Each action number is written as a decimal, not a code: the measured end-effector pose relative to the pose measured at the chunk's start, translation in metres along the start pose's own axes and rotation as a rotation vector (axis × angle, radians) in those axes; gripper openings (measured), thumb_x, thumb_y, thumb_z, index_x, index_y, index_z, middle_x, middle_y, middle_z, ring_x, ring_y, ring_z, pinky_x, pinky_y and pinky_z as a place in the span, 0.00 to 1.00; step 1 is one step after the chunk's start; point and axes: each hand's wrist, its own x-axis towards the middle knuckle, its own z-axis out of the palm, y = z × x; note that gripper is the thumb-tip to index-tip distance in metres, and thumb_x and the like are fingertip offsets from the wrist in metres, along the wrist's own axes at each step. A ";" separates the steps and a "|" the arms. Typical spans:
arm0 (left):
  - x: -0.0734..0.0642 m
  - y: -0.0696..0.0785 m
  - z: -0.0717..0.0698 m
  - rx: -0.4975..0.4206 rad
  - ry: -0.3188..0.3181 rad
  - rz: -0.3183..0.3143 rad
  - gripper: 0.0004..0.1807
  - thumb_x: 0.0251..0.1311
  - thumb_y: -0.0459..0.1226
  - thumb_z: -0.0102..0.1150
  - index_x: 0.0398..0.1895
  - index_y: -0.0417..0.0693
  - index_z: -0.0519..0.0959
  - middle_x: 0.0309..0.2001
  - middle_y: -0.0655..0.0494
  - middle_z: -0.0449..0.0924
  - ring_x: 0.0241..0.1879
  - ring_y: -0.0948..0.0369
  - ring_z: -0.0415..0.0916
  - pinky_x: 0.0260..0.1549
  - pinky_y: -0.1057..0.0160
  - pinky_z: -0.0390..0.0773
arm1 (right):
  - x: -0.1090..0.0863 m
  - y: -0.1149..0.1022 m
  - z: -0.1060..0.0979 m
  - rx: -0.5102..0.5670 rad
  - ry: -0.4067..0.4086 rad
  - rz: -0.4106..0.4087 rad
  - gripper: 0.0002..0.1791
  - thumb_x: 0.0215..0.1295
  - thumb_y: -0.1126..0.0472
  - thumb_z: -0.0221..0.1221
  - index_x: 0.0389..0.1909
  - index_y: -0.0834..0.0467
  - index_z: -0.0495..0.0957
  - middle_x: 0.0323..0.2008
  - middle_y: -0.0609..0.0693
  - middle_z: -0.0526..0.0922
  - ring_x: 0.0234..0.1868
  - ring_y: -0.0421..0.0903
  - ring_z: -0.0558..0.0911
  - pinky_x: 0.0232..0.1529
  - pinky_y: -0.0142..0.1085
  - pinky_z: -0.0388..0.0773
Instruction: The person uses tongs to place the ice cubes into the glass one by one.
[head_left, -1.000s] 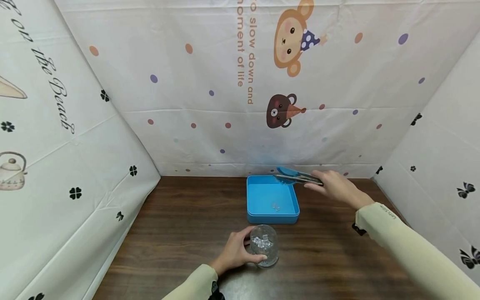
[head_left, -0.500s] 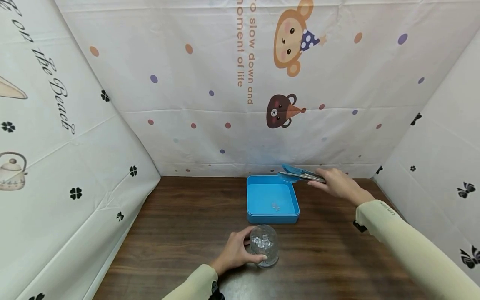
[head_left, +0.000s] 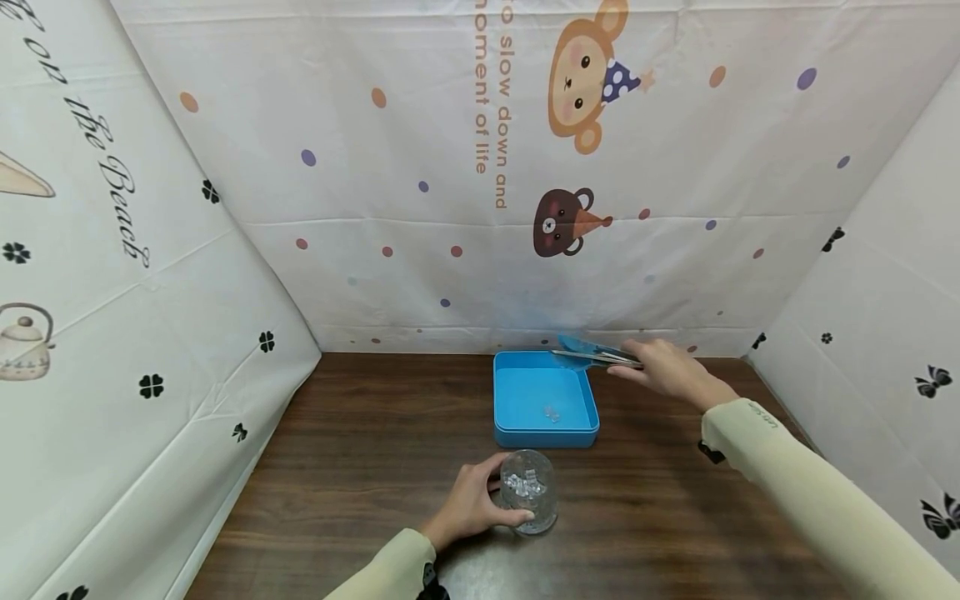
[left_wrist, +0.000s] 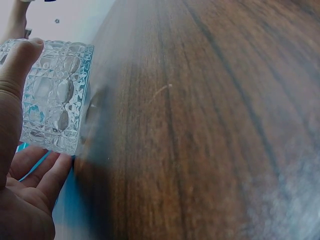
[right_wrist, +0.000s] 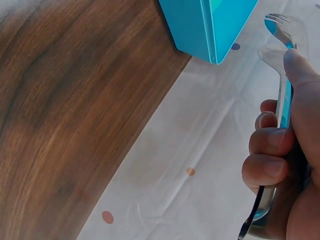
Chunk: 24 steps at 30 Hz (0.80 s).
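My left hand (head_left: pixel 474 500) grips a clear cut-glass tumbler (head_left: pixel 542 500) on the table, thumb on the near side and fingers on the far side. Several small clear pieces (head_left: pixel 523 483) sit inside it. In the left wrist view the patterned glass (left_wrist: pixel 55 95) stands between thumb and fingers. My right hand (head_left: pixel 667 371) holds shiny metal tongs (head_left: pixel 600 357), one end shaped like a fork and the other like a spoon. Their tips overlap the far right corner of a blue square box (head_left: pixel 543 438). A few clear bits (head_left: pixel 552 413) lie on the box floor.
The box stands on a dark wooden table (head_left: pixel 360 467), near its back edge and just beyond the glass. A printed white cloth (head_left: pixel 420 183) rises behind the table, with more cloth on the left (head_left: pixel 195 350) and right (head_left: pixel 877 333) sides.
My right hand with the tongs shifts slightly up and right, then comes back down and left over the box corner. The left hand, glass and box stay put.
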 end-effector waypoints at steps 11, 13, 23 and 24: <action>0.000 0.000 0.000 -0.004 -0.007 -0.007 0.40 0.51 0.53 0.80 0.67 0.55 0.75 0.56 0.56 0.82 0.51 0.65 0.83 0.49 0.70 0.82 | 0.009 -0.007 0.012 0.063 -0.112 -0.014 0.27 0.70 0.43 0.65 0.51 0.65 0.81 0.27 0.47 0.79 0.26 0.41 0.78 0.31 0.42 0.83; 0.000 0.000 -0.001 -0.005 -0.008 -0.013 0.40 0.51 0.53 0.80 0.67 0.55 0.75 0.56 0.56 0.82 0.51 0.65 0.83 0.49 0.70 0.82 | 0.011 -0.010 0.014 0.078 -0.139 -0.015 0.25 0.71 0.43 0.64 0.47 0.63 0.81 0.24 0.45 0.75 0.24 0.41 0.75 0.28 0.39 0.78; 0.000 0.001 -0.001 0.022 -0.001 -0.017 0.41 0.50 0.54 0.79 0.67 0.54 0.75 0.55 0.56 0.83 0.51 0.65 0.83 0.49 0.70 0.82 | 0.016 -0.024 0.019 0.100 -0.233 0.024 0.22 0.71 0.45 0.64 0.48 0.61 0.83 0.30 0.48 0.81 0.30 0.44 0.78 0.35 0.44 0.84; 0.000 0.000 -0.001 0.024 0.001 -0.017 0.41 0.50 0.54 0.79 0.67 0.54 0.75 0.55 0.56 0.83 0.51 0.65 0.83 0.48 0.70 0.82 | 0.016 -0.025 0.020 0.088 -0.240 0.030 0.23 0.71 0.44 0.64 0.49 0.61 0.83 0.32 0.49 0.81 0.32 0.45 0.79 0.36 0.45 0.85</action>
